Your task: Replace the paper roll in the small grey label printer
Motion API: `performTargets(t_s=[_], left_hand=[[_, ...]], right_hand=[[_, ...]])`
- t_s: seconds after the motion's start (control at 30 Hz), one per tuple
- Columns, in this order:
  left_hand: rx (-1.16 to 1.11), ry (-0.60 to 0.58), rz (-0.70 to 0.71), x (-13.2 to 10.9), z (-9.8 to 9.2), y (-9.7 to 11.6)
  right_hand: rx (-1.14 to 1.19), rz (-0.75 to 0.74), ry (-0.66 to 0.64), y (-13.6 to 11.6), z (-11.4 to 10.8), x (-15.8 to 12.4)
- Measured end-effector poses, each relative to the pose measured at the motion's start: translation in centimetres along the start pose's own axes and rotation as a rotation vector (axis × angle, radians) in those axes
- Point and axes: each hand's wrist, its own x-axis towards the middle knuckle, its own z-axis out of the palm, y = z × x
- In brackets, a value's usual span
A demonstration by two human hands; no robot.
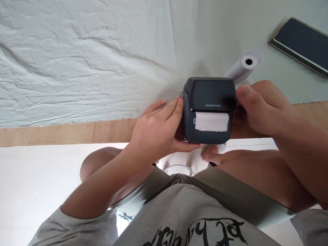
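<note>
A small dark grey label printer [208, 109] is held at the near edge of the table, with a strip of white paper [211, 122] showing at its front slot. My left hand [159, 131] grips its left side, fingers laid along the side and thumb under the front. On the other side, my right hand [256, 107] clasps the printer, thumb on the top corner and fingers behind and beneath it. A white paper roll [243, 67] lies on the cloth just behind the printer.
A wrinkled pale cloth [89, 61] covers the table, whose wooden edge [64, 133] runs along the front. A dark phone or tablet [302, 44] lies at the far right. My knees and grey shirt fill the bottom, over a white floor.
</note>
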Motion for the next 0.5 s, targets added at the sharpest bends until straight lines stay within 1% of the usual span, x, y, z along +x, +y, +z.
performTargets(t_s=[0.07, 0.13, 0.17, 0.2, 0.23, 0.27, 0.33, 0.43, 0.5], left_hand=[[-0.022, 0.048, 0.033, -0.1, 0.1, -0.2], [-0.083, 0.052, 0.024, -0.1, -0.2, -0.3], [-0.133, 0.026, -0.002, 0.0, -0.5, -0.3], [-0.187, -0.015, -0.045, 0.1, -0.9, -0.3], [-0.244, -0.068, -0.088, 0.2, -1.3, -0.3], [-0.304, -0.09, -0.128, 0.3, -1.6, -0.3], [-0.372, -0.085, -0.189, 0.6, -2.2, -0.3], [-0.384, -0.063, -0.256, 0.9, -2.3, -0.5], [-0.357, -0.078, -0.262, 1.2, -2.1, -0.7]], right_hand=[[-0.031, -0.016, -0.057, 0.4, -0.5, 0.1], [-0.105, -0.031, -0.149, 0.6, -1.1, 0.0], [-0.146, -0.034, -0.19, 0.7, -1.4, -0.2], [-0.178, -0.034, -0.204, 0.6, -1.6, -0.4], [-0.195, -0.034, -0.192, 0.4, -1.8, -0.7], [-0.201, -0.039, -0.159, 0.2, -1.9, -1.0], [-0.189, -0.095, -0.026, -0.5, -1.8, -1.6], [-0.187, -0.183, 0.253, -1.7, -1.5, -2.0], [-0.177, -0.186, 0.408, -2.3, -1.4, -1.8]])
